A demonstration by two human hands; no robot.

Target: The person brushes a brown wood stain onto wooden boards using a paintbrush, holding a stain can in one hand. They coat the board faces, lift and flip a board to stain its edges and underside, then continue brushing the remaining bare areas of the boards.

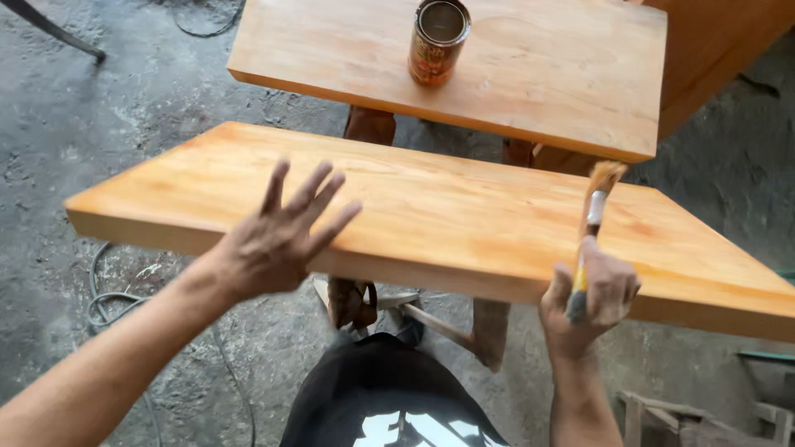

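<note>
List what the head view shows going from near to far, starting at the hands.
Left hand with fingers spread and right hand gripping a paintbrush → near board → far board → open can standing on the far board.

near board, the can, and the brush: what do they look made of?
Near board: solid wood, by the grain lines; the warm orange sheen suggests stain or varnish.
Can: likely metal, with a shiny rim and grey inside; printed orange wrap.
Paintbrush in the right hand: pale bristles, silvery band that looks metal, yellowish handle, material unclear.
</note>
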